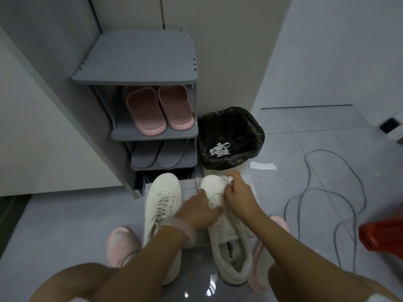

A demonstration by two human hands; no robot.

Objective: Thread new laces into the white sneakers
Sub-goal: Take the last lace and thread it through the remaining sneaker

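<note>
Black-lined bin (257,136) and grey shoe rack (139,77) beyond sneakers (231,243).

Both arms reach forward from the near edge and meet in the middle. The left hand (197,211) lies palm down with its fingers (214,212) curled to the right, gripping the right sneaker (220,205). A clear pink bangle (185,228) sits on the left wrist. The right hand (238,196) is just beside it, fingers bent, pinching a white lace (229,178). Bare knees show near.
</note>
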